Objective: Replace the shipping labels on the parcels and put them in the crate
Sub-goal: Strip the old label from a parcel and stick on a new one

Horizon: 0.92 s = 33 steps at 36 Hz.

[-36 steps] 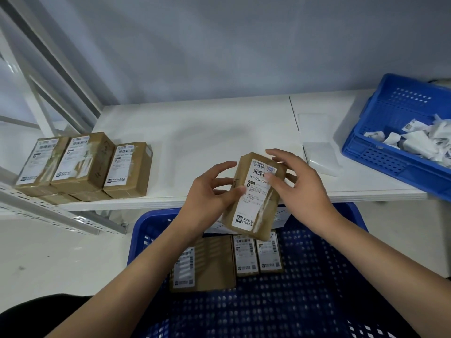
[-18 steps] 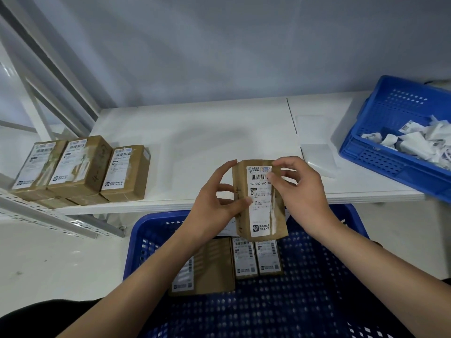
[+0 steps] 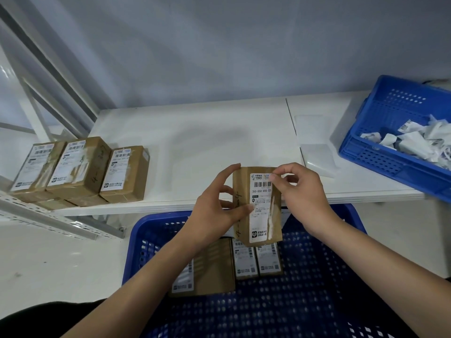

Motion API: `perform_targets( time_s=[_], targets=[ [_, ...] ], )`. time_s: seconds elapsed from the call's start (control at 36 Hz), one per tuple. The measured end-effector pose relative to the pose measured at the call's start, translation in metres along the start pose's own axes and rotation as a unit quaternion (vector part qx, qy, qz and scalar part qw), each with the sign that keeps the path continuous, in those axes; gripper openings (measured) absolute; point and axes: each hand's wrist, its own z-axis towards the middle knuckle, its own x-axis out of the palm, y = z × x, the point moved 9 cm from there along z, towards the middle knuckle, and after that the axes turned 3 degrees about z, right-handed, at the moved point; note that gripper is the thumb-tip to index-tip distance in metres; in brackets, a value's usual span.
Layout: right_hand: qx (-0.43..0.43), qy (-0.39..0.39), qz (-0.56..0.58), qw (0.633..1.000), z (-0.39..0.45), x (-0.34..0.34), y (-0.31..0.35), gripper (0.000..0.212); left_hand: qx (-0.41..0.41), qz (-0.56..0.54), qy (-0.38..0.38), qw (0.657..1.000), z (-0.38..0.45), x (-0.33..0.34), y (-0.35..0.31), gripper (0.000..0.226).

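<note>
I hold a brown cardboard parcel (image 3: pixel 241 191) upright above the big blue crate (image 3: pixel 317 301). My left hand (image 3: pixel 214 211) grips its left side, thumb on the front. A white shipping label (image 3: pixel 261 208) covers the parcel's face. My right hand (image 3: pixel 302 193) pinches the label's top right corner with thumb and forefinger. Inside the crate lie a larger brown parcel (image 3: pixel 210 272) and two small labelled parcels (image 3: pixel 256 259), side by side.
Several labelled brown parcels (image 3: pixel 80 167) are stacked at the left end of the white table (image 3: pixel 195 142). A stack of blank labels (image 3: pixel 317 159) lies right of centre. A second blue crate (image 3: pixel 380 152) at the far right holds crumpled old labels (image 3: pixel 419 140).
The parcel has turned from tilted to upright and dropped slightly toward the crate. My right hand moved from flat on the label to pinching its top right corner.
</note>
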Motion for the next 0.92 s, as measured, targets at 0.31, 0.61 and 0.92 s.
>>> perform_targets(
  time_s=[0.31,0.61,0.92],
  targets=[
    [-0.057,-0.002,-0.096,0.994,0.000,0.002,0.006,0.004,0.009,0.001,-0.001,1.000,0.001,0.000,-0.001,0.082],
    [-0.077,0.026,-0.139,0.987,-0.005,0.008,0.011,0.004,0.015,-0.001,-0.009,1.000,0.000,-0.001,-0.003,0.080],
    [-0.112,0.056,-0.162,0.979,-0.017,0.022,0.016,0.005,-0.008,-0.009,-0.050,0.999,0.005,-0.015,0.005,0.063]
  ],
)
